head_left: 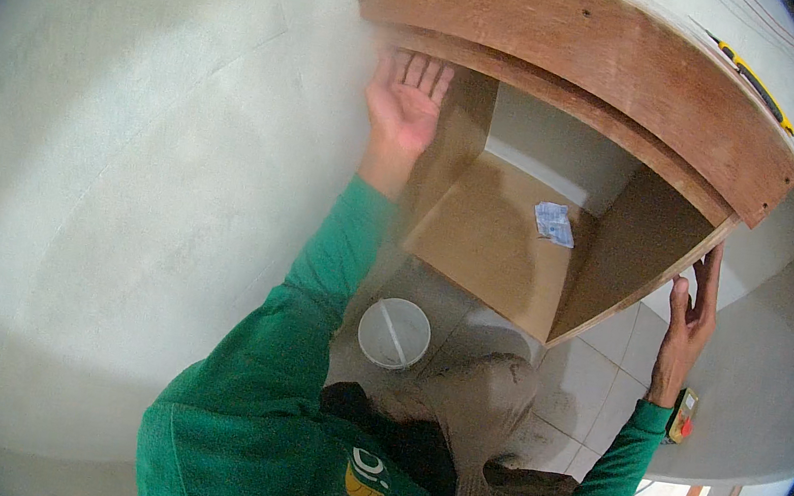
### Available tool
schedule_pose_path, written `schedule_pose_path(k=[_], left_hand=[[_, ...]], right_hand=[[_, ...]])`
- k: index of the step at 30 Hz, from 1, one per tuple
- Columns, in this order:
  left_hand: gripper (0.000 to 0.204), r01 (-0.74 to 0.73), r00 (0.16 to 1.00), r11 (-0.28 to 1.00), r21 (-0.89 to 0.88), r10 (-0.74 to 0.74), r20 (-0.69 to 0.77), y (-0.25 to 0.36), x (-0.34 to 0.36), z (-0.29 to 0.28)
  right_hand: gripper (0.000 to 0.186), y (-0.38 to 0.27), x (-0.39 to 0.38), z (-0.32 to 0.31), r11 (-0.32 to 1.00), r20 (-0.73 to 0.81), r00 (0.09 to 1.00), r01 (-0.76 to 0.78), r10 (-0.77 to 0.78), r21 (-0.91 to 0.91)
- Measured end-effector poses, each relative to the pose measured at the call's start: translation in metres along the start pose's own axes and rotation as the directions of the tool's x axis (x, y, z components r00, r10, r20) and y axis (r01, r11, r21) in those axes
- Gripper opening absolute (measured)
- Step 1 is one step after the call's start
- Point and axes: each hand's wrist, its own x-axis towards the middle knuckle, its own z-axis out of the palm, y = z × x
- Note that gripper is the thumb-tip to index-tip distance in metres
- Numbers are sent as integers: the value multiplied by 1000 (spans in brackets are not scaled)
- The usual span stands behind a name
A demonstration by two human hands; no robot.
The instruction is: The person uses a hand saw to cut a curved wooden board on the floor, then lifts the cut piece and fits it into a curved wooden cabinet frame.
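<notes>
An open-fronted wooden cabinet box [494,225] stands before me, with a reddish-brown wooden board [561,40] across its upper front. Under the board's left end, my left hand [405,105] is raised palm up, fingers stretched toward its lower edge; the fingertips are at or just under the wood. My right hand [690,324] is at the outer side of the right panel, close below the board's right end. Its fingers point upward and the thumb is apart, near the panel edge. Contact there is hard to make out. A crumpled bluish-white paper [555,224] lies inside on the box's bottom.
A pale wall [129,166] rises close on the left. A white bucket [393,333] stands on the tiled floor [588,390] by my knees. A yellow-and-black hand tool [756,86] rests on the surface above the board. A small yellow-and-red object [683,417] is beside my right wrist.
</notes>
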Motion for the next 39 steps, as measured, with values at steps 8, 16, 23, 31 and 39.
schedule_pose_path(k=[8, 16, 23, 31, 39], left_hand=[[63, -17, 999, 1000, -6, 18, 46, 8, 17, 14], [52, -43, 992, 996, -81, 32, -125, 6, 33, 27], [46, -53, 992, 998, -23, 50, -112, 5, 33, 28], [48, -67, 991, 998, -7, 66, -120, 4, 33, 32], [45, -24, 991, 1000, 11, 25, -130, 7, 35, 33]], right_hand=[[76, 3, 0, 0, 999, -11, 1000, -9, 8, -36], [79, -2, 1, -1, 997, -21, 999, -29, 28, -67], [81, 0, 2, 1, 997, -22, 1000, -10, 8, -72], [73, 3, 0, -1, 998, -31, 999, -17, 15, -62], [75, 1, 5, -8, 998, 4, 999, 35, -35, 52]])
